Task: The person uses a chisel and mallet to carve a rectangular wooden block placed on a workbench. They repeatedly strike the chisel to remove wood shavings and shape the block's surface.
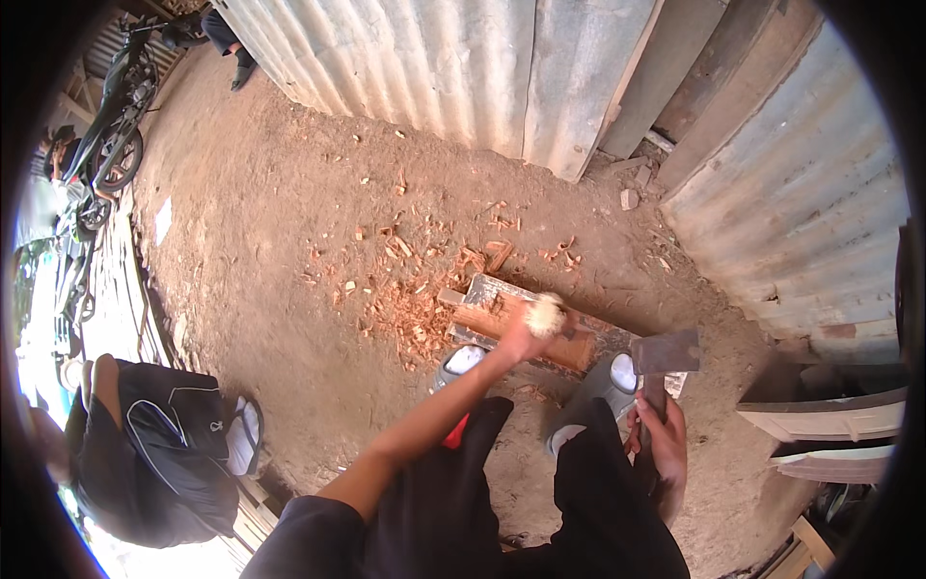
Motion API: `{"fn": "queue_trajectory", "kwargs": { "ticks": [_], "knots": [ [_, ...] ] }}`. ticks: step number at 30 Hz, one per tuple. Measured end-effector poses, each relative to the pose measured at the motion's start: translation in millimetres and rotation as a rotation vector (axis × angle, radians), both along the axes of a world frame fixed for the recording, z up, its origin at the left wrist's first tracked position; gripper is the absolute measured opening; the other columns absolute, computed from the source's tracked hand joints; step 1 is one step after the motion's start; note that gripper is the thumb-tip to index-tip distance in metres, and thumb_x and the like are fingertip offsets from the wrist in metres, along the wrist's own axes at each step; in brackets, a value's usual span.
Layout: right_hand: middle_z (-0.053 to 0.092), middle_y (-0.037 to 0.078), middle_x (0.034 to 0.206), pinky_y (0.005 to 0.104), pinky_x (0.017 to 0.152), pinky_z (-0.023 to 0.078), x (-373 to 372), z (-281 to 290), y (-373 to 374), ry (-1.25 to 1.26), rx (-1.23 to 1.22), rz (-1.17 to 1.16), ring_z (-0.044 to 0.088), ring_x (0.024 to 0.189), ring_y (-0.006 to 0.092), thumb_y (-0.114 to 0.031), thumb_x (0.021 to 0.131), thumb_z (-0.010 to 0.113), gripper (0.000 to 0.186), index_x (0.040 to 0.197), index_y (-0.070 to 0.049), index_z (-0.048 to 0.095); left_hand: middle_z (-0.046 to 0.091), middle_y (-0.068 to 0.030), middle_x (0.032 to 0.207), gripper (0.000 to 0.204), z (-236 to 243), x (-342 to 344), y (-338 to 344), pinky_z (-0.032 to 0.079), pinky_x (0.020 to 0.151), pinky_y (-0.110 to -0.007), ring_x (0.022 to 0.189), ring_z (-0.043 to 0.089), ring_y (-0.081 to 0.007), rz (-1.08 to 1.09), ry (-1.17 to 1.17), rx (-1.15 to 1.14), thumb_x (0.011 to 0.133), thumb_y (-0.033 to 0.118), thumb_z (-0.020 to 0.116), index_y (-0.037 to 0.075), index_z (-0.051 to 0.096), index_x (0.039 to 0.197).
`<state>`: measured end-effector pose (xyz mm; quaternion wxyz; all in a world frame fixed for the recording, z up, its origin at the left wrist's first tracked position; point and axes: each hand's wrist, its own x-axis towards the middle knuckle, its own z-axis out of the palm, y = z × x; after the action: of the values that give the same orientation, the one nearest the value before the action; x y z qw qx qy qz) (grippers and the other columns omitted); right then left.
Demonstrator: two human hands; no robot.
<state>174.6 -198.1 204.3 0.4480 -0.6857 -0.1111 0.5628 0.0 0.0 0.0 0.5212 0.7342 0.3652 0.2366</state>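
My left hand (526, 340) grips a short piece of wood (546, 317) by its side, with the pale, rough-cut end facing up. It stands over a low, worn wooden block (610, 340) on the ground between my feet. My right hand (664, 439) is closed round the handle of a hatchet (667, 352). The hatchet's broad, dark, flat blade is raised beside the block's right end, apart from the wood. The lower end of the wood piece is hidden behind my left hand.
Wood chips and shavings (415, 304) litter the dirt floor. Corrugated metal walls (415, 68) stand ahead and to the right. A seated person in dark clothes (178, 444) is at the left, with motorcycles (121, 154) farther back. Wooden boards (830, 415) lie at the right.
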Motion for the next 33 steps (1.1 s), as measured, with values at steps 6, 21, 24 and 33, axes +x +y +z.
{"fn": "queue_trajectory", "kwargs": {
  "ticks": [6, 21, 24, 33],
  "knots": [
    [0.057, 0.007, 0.081, 0.0315, 0.047, 0.050, 4.4, 0.7, -4.0, -0.009, 0.007, -0.050, 0.052, 0.048, 0.0137, -0.027, 0.103, 0.065, 0.031, 0.121, -0.004, 0.055, 0.077, -0.0067, 0.093, 0.021, 7.3, -104.3, 17.3, 0.057, 0.081, -0.033, 0.088, 0.072, -0.0164, 0.374, -0.118, -0.311, 0.101, 0.025, 0.070, 0.004, 0.072, 0.102],
    [0.058, 0.006, 0.081, 0.0294, 0.048, 0.047, -8.0, 2.9, 0.4, 0.020, -0.049, -0.041, 0.053, 0.052, 0.0138, -0.024, 0.102, 0.067, 0.028, 0.119, -0.003, 0.057, 0.078, -0.0072, 0.096, 0.013, 21.4, -65.9, -11.7, 0.058, 0.082, -0.029, 0.090, 0.073, -0.0138, 0.270, -0.097, -0.223, 0.099, 0.017, 0.073, 0.004, 0.071, 0.098],
    [0.058, 0.007, 0.081, 0.0295, 0.048, 0.047, -6.0, -3.2, -0.8, 0.027, -0.025, -0.027, 0.054, 0.052, 0.0139, -0.025, 0.102, 0.067, 0.029, 0.118, -0.003, 0.058, 0.079, -0.0058, 0.093, 0.011, 12.0, -113.7, 7.6, 0.059, 0.079, -0.030, 0.086, 0.073, -0.0139, 0.300, -0.042, -0.232, 0.100, 0.015, 0.070, 0.005, 0.074, 0.099],
    [0.058, 0.007, 0.079, 0.0299, 0.048, 0.046, -1.6, -8.9, -1.3, 0.032, -0.052, -0.049, 0.054, 0.051, 0.0141, -0.030, 0.101, 0.069, 0.034, 0.117, -0.003, 0.057, 0.079, -0.0096, 0.096, 0.015, 81.5, -183.6, 48.4, 0.060, 0.074, -0.032, 0.089, 0.076, -0.0176, 0.416, 0.358, 0.213, 0.100, 0.016, 0.069, 0.003, 0.071, 0.093]
  ]
}}
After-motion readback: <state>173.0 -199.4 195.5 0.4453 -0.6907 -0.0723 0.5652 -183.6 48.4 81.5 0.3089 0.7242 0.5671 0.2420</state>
